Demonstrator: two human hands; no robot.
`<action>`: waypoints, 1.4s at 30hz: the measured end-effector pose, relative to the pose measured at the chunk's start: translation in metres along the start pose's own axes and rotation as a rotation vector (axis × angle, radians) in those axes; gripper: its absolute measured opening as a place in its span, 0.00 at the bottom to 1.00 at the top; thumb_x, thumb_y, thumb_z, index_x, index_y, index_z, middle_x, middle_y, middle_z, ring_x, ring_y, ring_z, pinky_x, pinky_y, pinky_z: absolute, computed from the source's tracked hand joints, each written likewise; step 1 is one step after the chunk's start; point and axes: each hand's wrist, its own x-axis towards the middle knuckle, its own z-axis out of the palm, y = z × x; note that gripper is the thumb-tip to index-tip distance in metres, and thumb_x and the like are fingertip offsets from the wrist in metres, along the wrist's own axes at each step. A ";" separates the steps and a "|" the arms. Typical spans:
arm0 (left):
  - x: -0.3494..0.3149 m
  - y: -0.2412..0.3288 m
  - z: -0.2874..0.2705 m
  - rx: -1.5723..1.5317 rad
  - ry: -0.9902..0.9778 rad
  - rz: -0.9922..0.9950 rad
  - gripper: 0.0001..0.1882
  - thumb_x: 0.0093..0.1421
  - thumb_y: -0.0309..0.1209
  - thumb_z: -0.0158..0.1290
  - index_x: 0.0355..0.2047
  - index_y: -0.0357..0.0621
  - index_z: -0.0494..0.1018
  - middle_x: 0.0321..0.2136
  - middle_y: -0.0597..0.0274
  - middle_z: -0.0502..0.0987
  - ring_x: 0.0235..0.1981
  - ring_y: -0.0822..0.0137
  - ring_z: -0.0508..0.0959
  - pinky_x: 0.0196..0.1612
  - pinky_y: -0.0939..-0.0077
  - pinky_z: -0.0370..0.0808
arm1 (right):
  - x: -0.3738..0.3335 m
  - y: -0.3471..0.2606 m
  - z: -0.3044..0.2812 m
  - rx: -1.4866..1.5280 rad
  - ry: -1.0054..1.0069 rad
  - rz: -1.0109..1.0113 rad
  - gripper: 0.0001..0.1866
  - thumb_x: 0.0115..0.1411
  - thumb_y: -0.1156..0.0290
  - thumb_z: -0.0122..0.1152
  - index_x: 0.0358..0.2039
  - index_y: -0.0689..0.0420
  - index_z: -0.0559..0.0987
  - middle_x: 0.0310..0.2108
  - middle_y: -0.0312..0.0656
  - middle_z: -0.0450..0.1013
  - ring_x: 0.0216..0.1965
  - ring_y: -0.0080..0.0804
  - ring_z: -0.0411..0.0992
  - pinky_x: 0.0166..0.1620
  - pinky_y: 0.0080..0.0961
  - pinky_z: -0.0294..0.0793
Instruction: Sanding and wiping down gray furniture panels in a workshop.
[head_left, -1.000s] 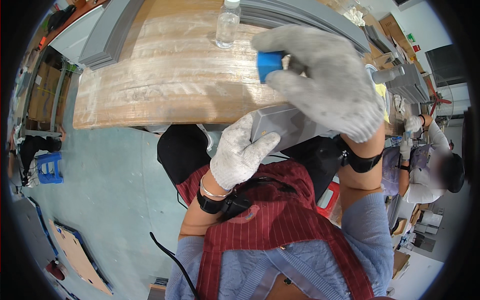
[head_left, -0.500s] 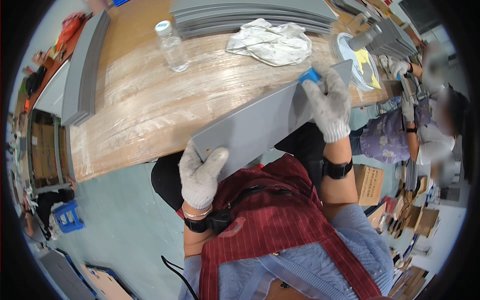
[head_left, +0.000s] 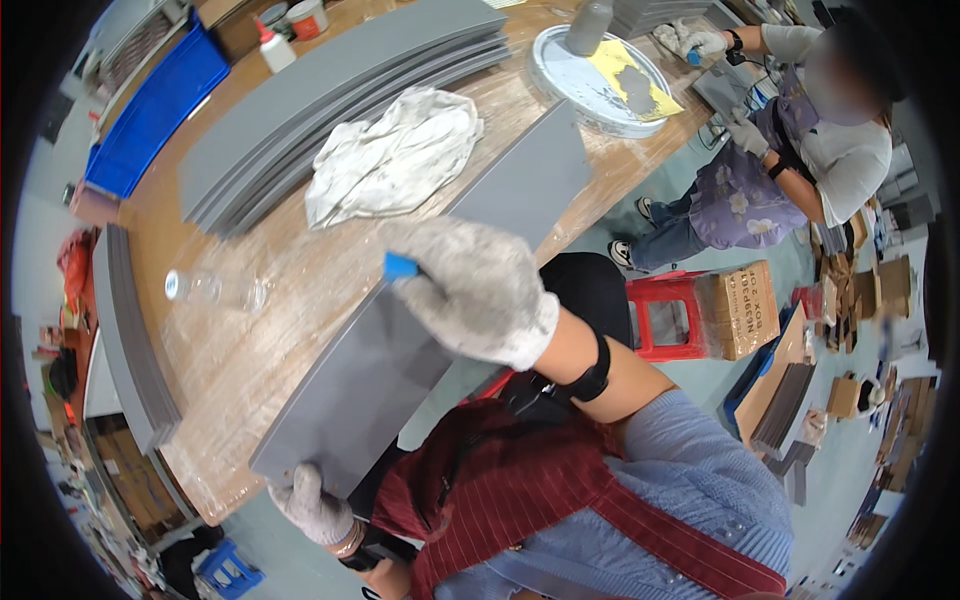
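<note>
A long grey flat panel lies at a slant in front of me, partly over the near edge of the wooden table. My left hand, in a whitish work glove, grips the panel's near left corner, close to a small hole. My right hand, in a smudged glove, is closed round a small blue block at the panel's long far edge, around its middle. Most of the block is hidden by the fingers. A crumpled white cloth lies just beyond the panel.
Stacked grey panels lie at the back, with more panels at the left. A clear bottle lies in view near them. A round white lid carries yellow sandpaper-like sheet. A co-worker stands right, near a red stool.
My view has turned to the right. My right hand has moved with the blue block from near the panel's far end toward its middle. My left hand still holds the near corner.
</note>
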 end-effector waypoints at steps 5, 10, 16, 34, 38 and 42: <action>0.017 -0.004 -0.011 -0.004 -0.014 -0.012 0.23 0.53 0.35 0.70 0.43 0.37 0.73 0.25 0.69 0.72 0.21 0.76 0.69 0.24 0.82 0.67 | 0.017 0.096 -0.041 -0.178 0.166 0.132 0.18 0.56 0.70 0.66 0.48 0.60 0.83 0.43 0.53 0.81 0.44 0.47 0.81 0.49 0.34 0.81; 0.040 -0.015 -0.028 0.085 0.030 0.026 0.28 0.52 0.38 0.72 0.45 0.37 0.72 0.27 0.67 0.72 0.25 0.73 0.71 0.29 0.76 0.70 | 0.044 0.198 -0.093 -0.131 0.239 0.418 0.20 0.58 0.63 0.61 0.49 0.56 0.82 0.41 0.50 0.82 0.43 0.44 0.81 0.50 0.35 0.79; 0.063 -0.020 -0.052 0.170 0.079 0.016 0.31 0.52 0.39 0.71 0.50 0.37 0.70 0.34 0.63 0.73 0.32 0.69 0.72 0.37 0.70 0.71 | 0.066 0.250 -0.150 0.205 0.203 0.647 0.26 0.55 0.63 0.67 0.53 0.62 0.81 0.40 0.47 0.83 0.39 0.33 0.81 0.46 0.28 0.79; 0.081 -0.034 -0.082 0.270 0.031 -0.067 0.42 0.60 0.45 0.63 0.68 0.35 0.61 0.64 0.51 0.67 0.63 0.54 0.67 0.66 0.54 0.64 | 0.017 0.274 -0.078 0.436 0.266 0.790 0.27 0.54 0.61 0.68 0.50 0.67 0.80 0.31 0.42 0.79 0.32 0.28 0.77 0.37 0.26 0.77; 0.078 -0.036 -0.072 0.277 0.000 -0.223 0.33 0.68 0.44 0.55 0.65 0.33 0.63 0.63 0.53 0.68 0.61 0.57 0.69 0.63 0.57 0.68 | -0.002 0.279 -0.080 0.186 0.151 0.828 0.28 0.51 0.55 0.67 0.47 0.64 0.82 0.35 0.48 0.80 0.37 0.39 0.77 0.45 0.34 0.76; 0.076 -0.039 -0.056 0.290 -0.064 -0.343 0.30 0.71 0.47 0.50 0.62 0.34 0.67 0.60 0.54 0.71 0.58 0.59 0.72 0.61 0.61 0.71 | -0.015 0.273 -0.097 0.084 0.024 0.777 0.27 0.51 0.56 0.66 0.46 0.63 0.83 0.37 0.51 0.80 0.38 0.42 0.78 0.46 0.36 0.76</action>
